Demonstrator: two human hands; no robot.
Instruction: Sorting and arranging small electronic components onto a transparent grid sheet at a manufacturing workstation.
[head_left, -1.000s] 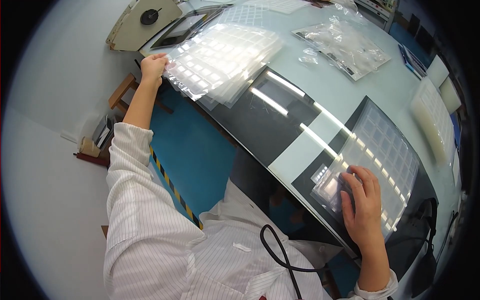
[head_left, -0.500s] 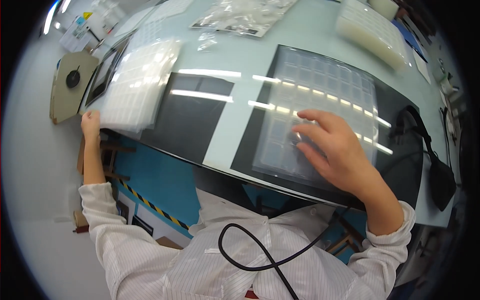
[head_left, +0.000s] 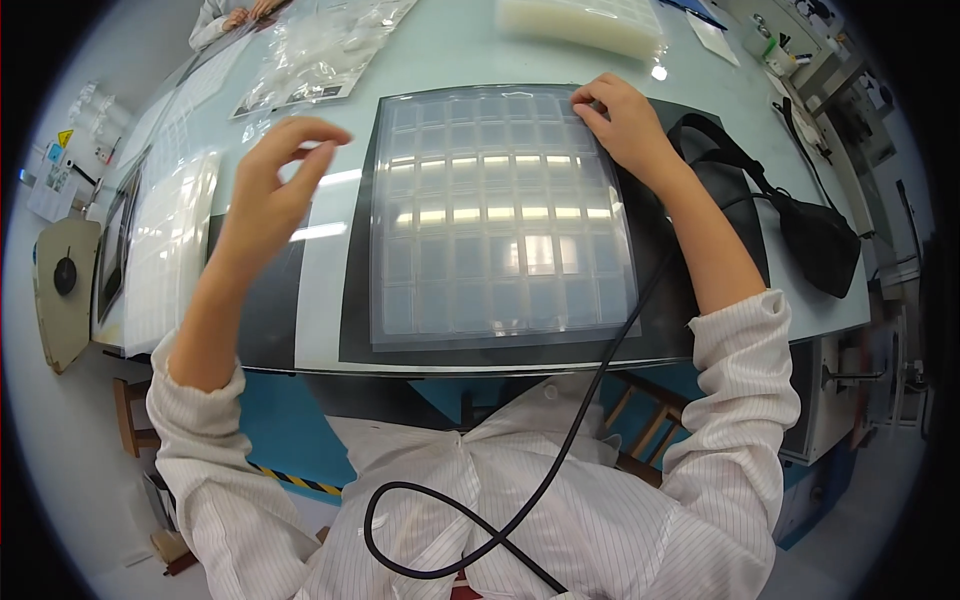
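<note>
A clear plastic tray (head_left: 500,220) with a grid of small square pockets lies on a dark mat (head_left: 680,250) in front of me. My right hand (head_left: 625,125) rests on the tray's far right corner, fingertips pinching its edge. My left hand (head_left: 275,190) hovers in the air to the left of the tray, fingers curled and apart, holding nothing. A stack of similar clear trays (head_left: 165,250) lies at the table's left end.
A black strap and pouch (head_left: 810,225) lie right of the mat. Clear plastic bags (head_left: 320,50) and a white tray stack (head_left: 585,20) sit at the back. Another person's hands (head_left: 245,12) work at the far left. A black cable (head_left: 560,450) hangs over my chest.
My left hand has left the tray stack at the left and risen beside the tray. My right hand slid from the tray's middle to its far right corner.
</note>
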